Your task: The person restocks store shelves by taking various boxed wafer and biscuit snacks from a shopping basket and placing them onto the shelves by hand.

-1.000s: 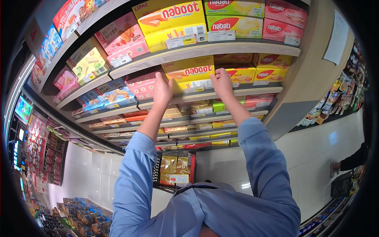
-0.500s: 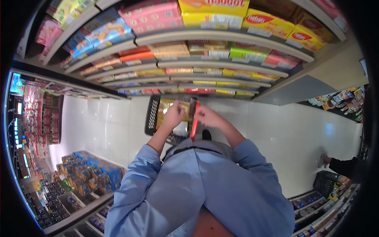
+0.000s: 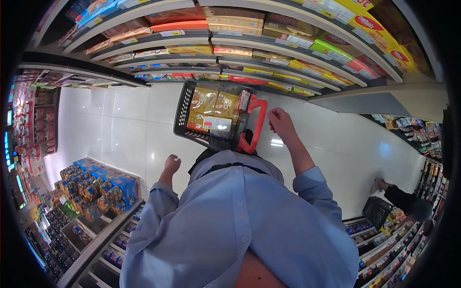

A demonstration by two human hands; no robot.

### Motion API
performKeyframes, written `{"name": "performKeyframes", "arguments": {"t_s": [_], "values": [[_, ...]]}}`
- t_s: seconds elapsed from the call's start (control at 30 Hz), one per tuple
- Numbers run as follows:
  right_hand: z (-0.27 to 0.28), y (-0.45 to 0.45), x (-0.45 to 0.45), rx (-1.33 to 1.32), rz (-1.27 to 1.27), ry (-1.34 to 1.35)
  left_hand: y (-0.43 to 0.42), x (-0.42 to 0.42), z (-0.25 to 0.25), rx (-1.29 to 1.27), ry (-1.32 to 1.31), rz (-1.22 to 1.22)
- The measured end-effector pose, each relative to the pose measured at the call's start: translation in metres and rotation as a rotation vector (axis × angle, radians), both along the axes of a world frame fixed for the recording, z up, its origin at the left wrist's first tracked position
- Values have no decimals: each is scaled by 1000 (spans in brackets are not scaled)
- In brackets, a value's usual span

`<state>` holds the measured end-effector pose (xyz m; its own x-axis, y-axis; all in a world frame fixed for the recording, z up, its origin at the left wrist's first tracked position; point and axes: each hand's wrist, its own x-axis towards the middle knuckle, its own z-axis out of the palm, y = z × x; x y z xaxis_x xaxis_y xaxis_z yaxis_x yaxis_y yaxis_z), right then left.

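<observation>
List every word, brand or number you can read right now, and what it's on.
"nabati": yellow boxes, shelf at upper right
"naboot", faint: brown box, left of those
Too small or blurred: price tags, white label inside the basket, signs at far left

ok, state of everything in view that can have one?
Black perforated plastic basket: open-topped, loaded.
Red plastic handle: unheld.
Yellow glossy packs: in basket; seals unclear.
Left hand: empty, loosely curled.
Right hand: empty, loosely curled.
Blue cloth sleeves: rolled up.
</observation>
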<state>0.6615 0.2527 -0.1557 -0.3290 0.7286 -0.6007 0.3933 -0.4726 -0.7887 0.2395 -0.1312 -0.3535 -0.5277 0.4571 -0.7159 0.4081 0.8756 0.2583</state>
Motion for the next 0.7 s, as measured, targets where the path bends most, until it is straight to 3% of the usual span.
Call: {"name": "performKeyframes", "arguments": {"t_s": [0.07, 0.17, 0.23, 0.33, 0.43, 0.57, 0.7], "values": [[5, -22, -31, 15, -9, 27, 37, 16, -1, 51, -50, -108], [6, -61, -77, -38, 84, 62, 113, 33, 35, 26, -172, -196], [-8, -86, -99, -98, 164, 86, 133, 24, 4, 426, -160, -395], [-33, -117, -116, -141, 221, -3, 175, 8, 2, 316, -246, -409], [-40, -139, -121, -299, 75, 19, 194, -17, -16, 305, -170, -505], [-50, -154, -117, -557, -404, 369, 203, -38, -39, 155, -156, -436], [-89, -165, -119, -594, -407, 167, 193, -34, -66, 190, -124, -418]]}}
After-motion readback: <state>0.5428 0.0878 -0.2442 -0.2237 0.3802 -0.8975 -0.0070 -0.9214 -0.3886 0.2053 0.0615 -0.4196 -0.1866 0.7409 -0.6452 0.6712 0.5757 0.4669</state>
